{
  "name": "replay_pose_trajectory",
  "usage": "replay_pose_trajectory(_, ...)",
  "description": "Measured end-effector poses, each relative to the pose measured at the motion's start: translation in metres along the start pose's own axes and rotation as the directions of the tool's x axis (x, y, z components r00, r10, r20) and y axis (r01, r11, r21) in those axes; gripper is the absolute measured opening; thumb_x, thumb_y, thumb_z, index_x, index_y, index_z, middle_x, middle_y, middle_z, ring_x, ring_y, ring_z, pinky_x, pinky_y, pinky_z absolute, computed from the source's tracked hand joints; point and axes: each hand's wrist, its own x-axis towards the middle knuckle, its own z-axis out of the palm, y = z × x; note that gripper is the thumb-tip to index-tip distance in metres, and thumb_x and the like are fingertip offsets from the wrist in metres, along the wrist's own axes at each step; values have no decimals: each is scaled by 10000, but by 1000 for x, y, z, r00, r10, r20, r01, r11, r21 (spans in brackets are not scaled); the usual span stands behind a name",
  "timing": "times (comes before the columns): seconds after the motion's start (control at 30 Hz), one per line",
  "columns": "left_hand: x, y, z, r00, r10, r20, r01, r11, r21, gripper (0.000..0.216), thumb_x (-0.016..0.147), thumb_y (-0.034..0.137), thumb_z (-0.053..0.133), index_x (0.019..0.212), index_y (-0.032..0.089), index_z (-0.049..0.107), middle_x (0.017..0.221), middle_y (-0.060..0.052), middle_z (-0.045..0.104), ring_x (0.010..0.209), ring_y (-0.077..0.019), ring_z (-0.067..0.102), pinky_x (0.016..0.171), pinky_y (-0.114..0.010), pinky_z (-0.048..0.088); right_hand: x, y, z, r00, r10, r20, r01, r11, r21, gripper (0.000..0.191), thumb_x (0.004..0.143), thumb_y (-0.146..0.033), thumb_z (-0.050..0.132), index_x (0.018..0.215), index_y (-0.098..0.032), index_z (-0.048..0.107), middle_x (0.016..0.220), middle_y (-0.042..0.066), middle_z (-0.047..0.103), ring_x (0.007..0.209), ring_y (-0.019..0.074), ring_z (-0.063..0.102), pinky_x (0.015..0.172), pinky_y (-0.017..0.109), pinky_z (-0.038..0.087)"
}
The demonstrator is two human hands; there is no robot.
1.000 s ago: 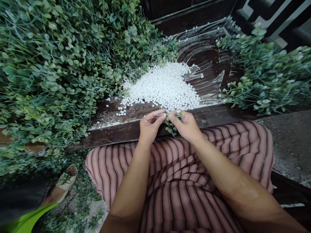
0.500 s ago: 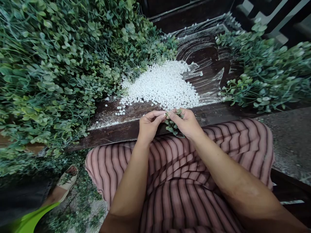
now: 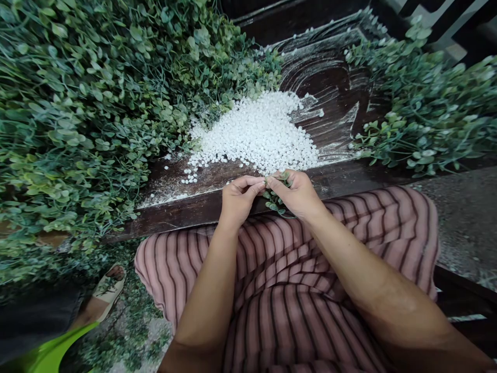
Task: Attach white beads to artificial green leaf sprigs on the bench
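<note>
My right hand (image 3: 297,191) is closed in a pinch around a small sprig of artificial green leaves (image 3: 275,201), which hangs down below the fingers. Touching it at the fingertips is my left hand (image 3: 238,199), thumb and forefinger pressed together at the sprig's end; whatever lies between them is too small to make out. Both hands are above the front edge of a dark wooden surface (image 3: 186,210), over my lap. Just beyond them lies a heap of small white beads (image 3: 256,132), with some scattered singly on the wood.
A large mass of artificial foliage (image 3: 85,114) covers the left side, and another leafy bunch (image 3: 430,109) lies at the right. White residue streaks the wood behind the beads. At lower left are a person's sandalled foot (image 3: 106,295) and a bright green curved object (image 3: 58,349).
The view has shifted slightly. Both hands keep their pinched pose at the sprig, with only very small finger movement.
</note>
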Motion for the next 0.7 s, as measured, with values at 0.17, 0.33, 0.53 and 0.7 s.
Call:
replay_pose_trajectory(0.17, 1, -1, 0, 1000, -4, 2, 4, 999, 45, 87, 580, 226, 734, 596, 159, 680, 598, 7, 648, 539, -82, 546, 585, -225, 480, 1, 1, 0, 1000, -21, -10, 21, 999, -33, 307, 675, -425, 639, 580, -168, 503, 513, -27, 487, 507, 91, 440, 465, 207, 364)
replay_pose_trajectory(0.33, 1, 0, 0, 1000, -8, -9, 8, 998, 56, 65, 597, 219, 716, 609, 163, 686, 599, 8, 649, 545, -82, 543, 592, -224, 480, 1, -1, 0, 1000, -24, -8, 24, 998, -58, 350, 653, -461, 646, 562, -167, 479, 510, -31, 468, 505, 90, 424, 478, 217, 346)
replay_pose_trajectory(0.53, 2, 0, -1, 1000, -12, 13, 11, 998, 62, 72, 598, 220, 716, 615, 159, 682, 619, 4, 655, 552, -84, 545, 586, -224, 479, 0, 1, -1, 999, -44, 4, 44, 993, -112, 311, 682, -421, 612, 577, -160, 479, 531, -30, 470, 515, 93, 425, 511, 229, 349)
replay_pose_trajectory(0.7, 3, 1, -1, 999, 5, 38, -8, 996, 90, 70, 604, 218, 710, 595, 159, 675, 619, 2, 650, 571, -91, 549, 591, -225, 475, 1, 7, -1, 997, -79, -3, 77, 982, -172, 281, 713, -381, 573, 565, -163, 474, 523, -35, 429, 512, 90, 392, 501, 230, 321)
